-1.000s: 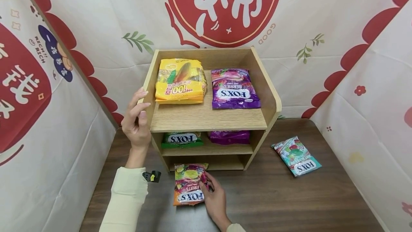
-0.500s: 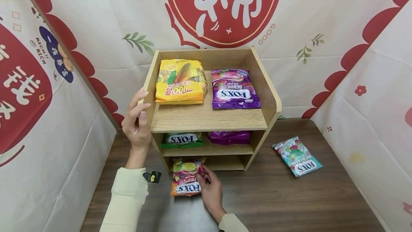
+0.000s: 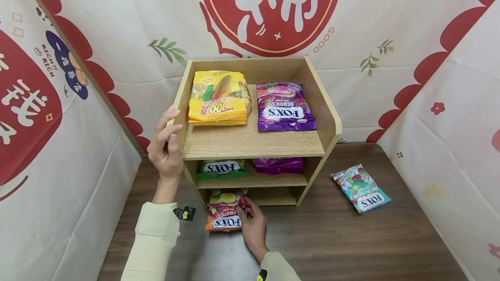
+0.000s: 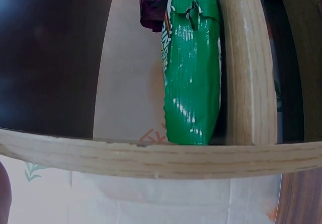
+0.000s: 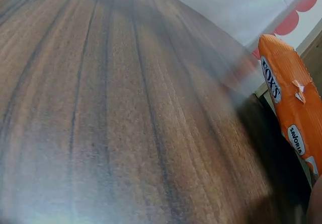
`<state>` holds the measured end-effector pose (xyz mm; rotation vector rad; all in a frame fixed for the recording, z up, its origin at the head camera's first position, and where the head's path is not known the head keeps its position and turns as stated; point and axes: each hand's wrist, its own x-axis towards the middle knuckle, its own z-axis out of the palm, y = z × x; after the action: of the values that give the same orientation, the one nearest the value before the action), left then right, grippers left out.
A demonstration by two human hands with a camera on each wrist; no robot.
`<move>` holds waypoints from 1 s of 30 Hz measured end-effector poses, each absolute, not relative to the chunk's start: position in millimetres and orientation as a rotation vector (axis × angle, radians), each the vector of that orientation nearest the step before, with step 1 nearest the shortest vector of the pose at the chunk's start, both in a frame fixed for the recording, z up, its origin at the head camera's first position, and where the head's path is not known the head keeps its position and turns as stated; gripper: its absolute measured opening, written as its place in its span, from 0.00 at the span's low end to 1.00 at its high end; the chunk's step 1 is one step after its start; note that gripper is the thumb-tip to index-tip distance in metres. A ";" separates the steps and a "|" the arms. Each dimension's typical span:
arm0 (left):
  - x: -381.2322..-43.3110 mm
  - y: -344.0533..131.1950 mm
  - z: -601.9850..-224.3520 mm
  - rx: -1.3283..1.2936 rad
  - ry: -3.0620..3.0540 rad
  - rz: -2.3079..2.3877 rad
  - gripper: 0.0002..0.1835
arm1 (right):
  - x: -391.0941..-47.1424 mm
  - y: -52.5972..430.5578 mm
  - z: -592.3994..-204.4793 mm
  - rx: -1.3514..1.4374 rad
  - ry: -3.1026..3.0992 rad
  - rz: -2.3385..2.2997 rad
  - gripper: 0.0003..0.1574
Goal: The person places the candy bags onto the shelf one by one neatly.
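A Fox's Fruits candy bag (image 3: 223, 211) lies partly inside the bottom compartment of a wooden shelf (image 3: 253, 144), on its left side. My right hand (image 3: 254, 225) pinches that bag's right edge. In the right wrist view the bag's orange end (image 5: 294, 98) shows at the right, with a sliver of a finger. My left hand (image 3: 166, 146) rests its fingertips on the shelf's left side panel. The middle compartment holds a green Fox's bag (image 3: 221, 168) and a purple bag (image 3: 278, 166); the green bag (image 4: 193, 73) also stands out in the left wrist view.
On the shelf's top level lie a yellow candy bag (image 3: 219, 99) and a purple Fox's Berries bag (image 3: 285, 107). A teal Fox's bag (image 3: 360, 188) lies on the dark wooden table (image 3: 336, 242), right of the shelf. Printed cloth walls (image 3: 133, 25) surround the table.
My right hand has moved the Fruits bag away from me and slightly left, its far end now inside the bottom compartment. The left hand stays in place.
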<state>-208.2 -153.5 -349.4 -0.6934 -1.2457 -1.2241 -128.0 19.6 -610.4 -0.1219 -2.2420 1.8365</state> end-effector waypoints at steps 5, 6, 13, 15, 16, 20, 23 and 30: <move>-209.0 -153.0 -348.9 -0.696 -1.235 -1.228 0.22 | -134.0 17.5 -611.3 -0.113 -2.258 1.725 0.22; -209.2 -152.8 -348.8 -0.696 -1.233 -1.228 0.22 | -135.0 16.8 -611.0 -0.107 -2.252 1.705 0.22; -209.4 -152.8 -348.4 -0.688 -1.225 -1.229 0.22 | -140.9 11.6 -608.4 -0.077 -2.249 1.656 0.23; -209.1 -152.8 -348.4 -0.690 -1.226 -1.231 0.22 | -141.5 10.8 -608.1 -0.090 -2.256 1.678 0.23; -208.8 -152.8 -348.5 -0.691 -1.229 -1.230 0.22 | -141.4 10.5 -608.1 -0.094 -2.258 1.687 0.24; -208.3 -152.5 -348.4 -0.690 -1.231 -1.227 0.22 | -140.5 9.9 -610.0 -0.107 -2.277 1.699 0.26; -208.1 -152.5 -348.8 -0.684 -1.239 -1.223 0.22 | -138.6 9.8 -610.9 -0.097 -2.283 1.686 0.28; -208.0 -153.0 -349.8 -0.681 -1.246 -1.221 0.22 | -134.3 12.9 -612.5 -0.010 -2.339 1.604 0.33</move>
<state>-208.0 -153.0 -349.8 -0.6806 -1.2460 -1.2206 -134.3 12.9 -612.5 -0.0101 -2.3393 1.6040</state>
